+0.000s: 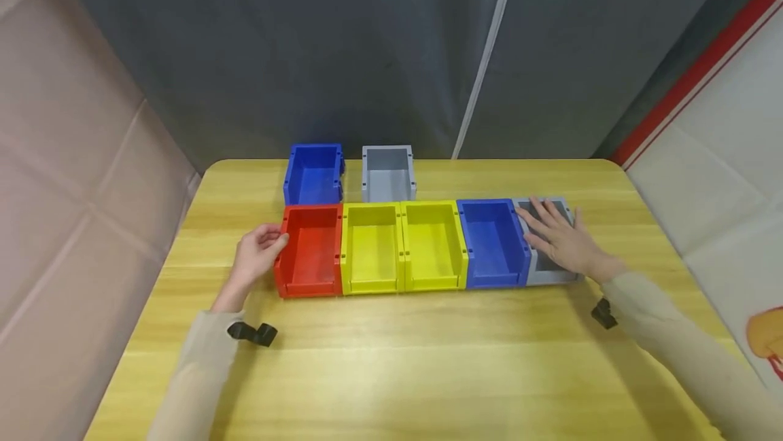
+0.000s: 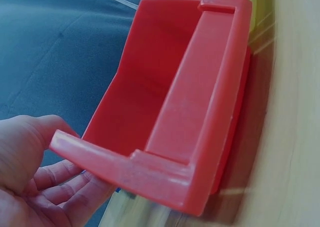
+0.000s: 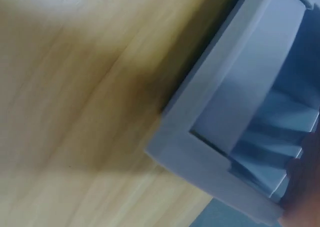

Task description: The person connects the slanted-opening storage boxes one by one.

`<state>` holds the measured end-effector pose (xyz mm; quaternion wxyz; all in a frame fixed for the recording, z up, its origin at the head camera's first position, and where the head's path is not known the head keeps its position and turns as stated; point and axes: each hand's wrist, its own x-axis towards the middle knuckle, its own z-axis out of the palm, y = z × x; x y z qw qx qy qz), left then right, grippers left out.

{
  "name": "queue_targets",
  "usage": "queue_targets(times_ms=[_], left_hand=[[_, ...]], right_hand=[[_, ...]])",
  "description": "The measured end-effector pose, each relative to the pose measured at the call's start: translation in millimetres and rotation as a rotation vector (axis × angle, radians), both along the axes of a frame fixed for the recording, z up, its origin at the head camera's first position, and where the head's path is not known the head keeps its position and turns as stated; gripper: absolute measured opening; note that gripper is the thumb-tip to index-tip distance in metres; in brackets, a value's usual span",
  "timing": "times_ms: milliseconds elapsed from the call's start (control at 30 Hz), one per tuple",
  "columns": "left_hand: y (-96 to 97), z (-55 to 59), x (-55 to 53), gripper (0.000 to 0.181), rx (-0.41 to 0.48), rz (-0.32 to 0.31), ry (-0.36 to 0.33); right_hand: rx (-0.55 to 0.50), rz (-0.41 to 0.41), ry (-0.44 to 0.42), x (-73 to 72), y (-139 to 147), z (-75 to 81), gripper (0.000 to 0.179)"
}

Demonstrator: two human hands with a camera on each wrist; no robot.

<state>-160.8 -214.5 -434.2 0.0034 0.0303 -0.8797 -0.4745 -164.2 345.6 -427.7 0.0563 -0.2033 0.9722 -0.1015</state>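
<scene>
A red storage bin [image 1: 313, 251] forms the left end of a row of bins touching side by side. My left hand [image 1: 259, 251] pinches its left wall, with the thumb at the rim and the fingers curled along the outside; the left wrist view shows this hand [image 2: 45, 172] close up. Two yellow bins [image 1: 373, 287] and a blue bin [image 1: 494, 251] fill the middle of the row. At the right end is a grey bin [image 1: 553, 276]. My right hand [image 1: 559, 237] lies over it with fingers spread, partly covering its opening.
Behind the row stand another blue bin [image 1: 314, 176] and another grey bin [image 1: 388, 176], with a gap between them. All rest on a wooden table [image 1: 404, 366]. A dark curtain [image 1: 306, 54] hangs behind the table's far edge.
</scene>
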Motion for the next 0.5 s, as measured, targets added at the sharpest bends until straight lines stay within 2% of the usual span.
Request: queue_targets(times_ms=[267, 400, 500], left_hand=[[-1.0, 2.7, -0.3, 0.035, -0.003, -0.012, -0.028], [-1.7, 3.9, -0.4, 0.035, -0.003, -0.014, -0.026], [-1.0, 5.5, -0.9, 0.034, -0.015, -0.016, -0.015]], right_hand=[[0.011, -0.009, -0.008, 3.0, -1.6, -5.4, 0.061], [0.044, -0.007, -0.030, -1.4, -0.1, 0.1, 0.063], [0.028, 0.010, -0.025, -3.4, 0.3, 7.8, 0.063]])
